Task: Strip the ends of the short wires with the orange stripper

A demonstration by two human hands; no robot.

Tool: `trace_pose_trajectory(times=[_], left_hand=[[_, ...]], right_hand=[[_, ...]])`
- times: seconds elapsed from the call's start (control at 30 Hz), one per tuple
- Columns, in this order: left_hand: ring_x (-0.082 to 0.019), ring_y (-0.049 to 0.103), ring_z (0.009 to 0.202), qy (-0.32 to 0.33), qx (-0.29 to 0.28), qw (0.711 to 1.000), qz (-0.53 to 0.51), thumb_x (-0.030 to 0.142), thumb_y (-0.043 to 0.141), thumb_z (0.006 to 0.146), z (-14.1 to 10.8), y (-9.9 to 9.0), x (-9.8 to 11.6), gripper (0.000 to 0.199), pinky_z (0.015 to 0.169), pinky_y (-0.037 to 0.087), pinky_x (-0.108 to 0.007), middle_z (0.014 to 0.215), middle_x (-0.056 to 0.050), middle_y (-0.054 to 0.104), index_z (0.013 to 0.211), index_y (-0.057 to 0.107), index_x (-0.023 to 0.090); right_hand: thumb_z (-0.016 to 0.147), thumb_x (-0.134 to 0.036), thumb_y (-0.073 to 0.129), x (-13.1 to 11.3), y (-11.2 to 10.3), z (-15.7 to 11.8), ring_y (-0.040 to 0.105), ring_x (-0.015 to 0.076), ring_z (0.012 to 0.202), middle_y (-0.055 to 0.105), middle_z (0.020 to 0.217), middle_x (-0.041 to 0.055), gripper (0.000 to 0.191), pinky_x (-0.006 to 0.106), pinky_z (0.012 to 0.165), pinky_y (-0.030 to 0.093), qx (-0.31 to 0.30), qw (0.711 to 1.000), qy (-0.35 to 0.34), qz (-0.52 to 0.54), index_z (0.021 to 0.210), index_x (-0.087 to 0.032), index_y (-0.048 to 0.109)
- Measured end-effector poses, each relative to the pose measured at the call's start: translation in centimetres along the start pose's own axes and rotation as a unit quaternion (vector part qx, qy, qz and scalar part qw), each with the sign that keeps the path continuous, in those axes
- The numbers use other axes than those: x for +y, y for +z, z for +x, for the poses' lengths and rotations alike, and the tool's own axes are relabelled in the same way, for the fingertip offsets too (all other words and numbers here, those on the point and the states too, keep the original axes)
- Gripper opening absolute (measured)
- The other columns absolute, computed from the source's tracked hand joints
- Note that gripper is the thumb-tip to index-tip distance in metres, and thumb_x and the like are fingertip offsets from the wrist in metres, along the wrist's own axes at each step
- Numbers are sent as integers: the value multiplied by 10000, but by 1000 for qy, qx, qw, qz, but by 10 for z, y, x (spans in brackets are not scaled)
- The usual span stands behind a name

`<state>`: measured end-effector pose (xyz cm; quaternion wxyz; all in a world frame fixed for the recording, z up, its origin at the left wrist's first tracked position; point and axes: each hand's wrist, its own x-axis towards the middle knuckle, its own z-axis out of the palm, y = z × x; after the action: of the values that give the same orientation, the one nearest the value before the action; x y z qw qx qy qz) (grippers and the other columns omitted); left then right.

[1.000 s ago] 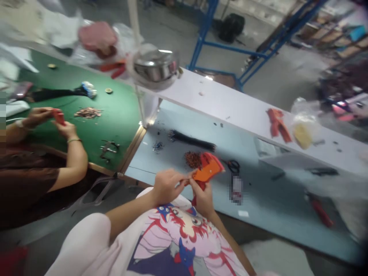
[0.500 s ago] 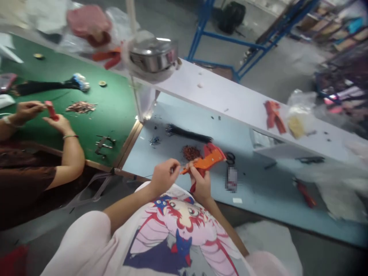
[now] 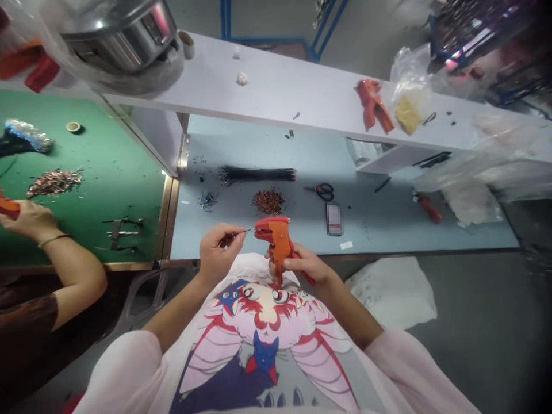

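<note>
Pinched between the fingers of my left hand (image 3: 219, 248) is a thin dark wire (image 3: 240, 232), its end pointing right at the jaws of an orange and red wire stripper (image 3: 281, 240). My right hand (image 3: 305, 262) wraps round the stripper's handles and holds it upright above my lap. Whether the wire tip touches the jaws is too small to tell. Beyond the tool, on the blue table, lie a heap of copper-coloured scraps (image 3: 268, 202) and a bundle of black wires (image 3: 259, 173).
Scissors (image 3: 323, 191) and a small pixelated item (image 3: 333, 219) lie right of the scraps. A white shelf (image 3: 276, 86) spans the back, bearing another wire stripper (image 3: 373, 106) and a metal pot (image 3: 125, 40). At left, a co-worker's hand (image 3: 37, 221) holds an orange tool over a green table (image 3: 99, 190).
My view has swung right and levelled. The wire stripper has turned from slanting right to upright, jaws facing left. My left hand now holds the wire's end near the jaws.
</note>
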<state>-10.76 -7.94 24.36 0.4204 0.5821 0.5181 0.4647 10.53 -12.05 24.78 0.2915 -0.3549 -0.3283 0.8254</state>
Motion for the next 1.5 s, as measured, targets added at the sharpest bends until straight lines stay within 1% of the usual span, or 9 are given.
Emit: trace_pose_trajectory(times=[0.2,0.33,0.43,0.57,0.8,0.93,1.2,1.37,1.5], left_hand=[[-65,459,551,54,-10,998,25,191,605,776,-3,3,5,51,533,399,-193,673,10,589,763,650,173],[-64,458,551,70,-11,997,29,170,607,771,-6,4,5,41,542,402,-188,667,15,590,769,648,173],[-66,457,552,77,-13,996,40,162,607,770,-6,3,6,40,540,394,-191,667,14,592,769,646,172],[-71,453,549,71,-20,996,57,179,599,778,-5,3,8,49,537,387,-196,657,10,586,753,640,169],[-76,461,557,55,-25,996,59,193,577,790,-1,5,6,71,537,386,-198,653,9,580,762,638,171],[-76,444,551,66,-32,996,59,191,571,788,1,5,6,71,549,387,-205,655,10,580,772,638,174],[-74,426,539,56,-47,994,76,171,566,778,6,5,4,74,534,364,-202,643,15,573,763,639,173],[-75,433,543,53,-48,994,88,175,564,783,8,8,-2,88,530,344,-201,625,22,563,762,649,181],[-88,473,573,42,-43,994,92,199,555,791,8,13,-10,103,544,358,-205,648,7,582,769,653,174]], right_hand=[[754,-383,654,2,0,-2,616,175,634,620,804,75,425,358,629,512,-17,1000,2,5,1041,-97,528],[753,-369,661,2,1,-2,611,164,630,616,783,63,404,346,640,506,-20,1000,0,-2,1025,-94,543],[752,-372,666,0,3,-1,610,164,620,613,764,57,396,329,607,505,-15,1000,1,-6,1008,-96,543],[762,-373,658,-3,3,0,599,153,583,604,730,48,365,293,548,490,-7,1000,13,-21,975,-98,547],[766,-380,650,-7,4,1,582,146,570,592,705,36,355,282,540,475,-12,999,7,-33,961,-100,550],[760,-401,651,-7,5,2,580,141,552,594,694,29,366,279,527,475,-2,999,9,-31,952,-106,550],[783,-401,625,-3,3,6,570,132,499,581,617,7,322,238,460,440,1,999,7,-36,906,-123,521],[777,-409,629,1,4,9,494,102,458,530,564,-24,305,227,447,411,5,1000,2,-18,846,-138,507],[758,-414,650,3,6,12,407,72,428,443,538,-62,310,219,440,390,5,1000,10,27,774,-162,470]])
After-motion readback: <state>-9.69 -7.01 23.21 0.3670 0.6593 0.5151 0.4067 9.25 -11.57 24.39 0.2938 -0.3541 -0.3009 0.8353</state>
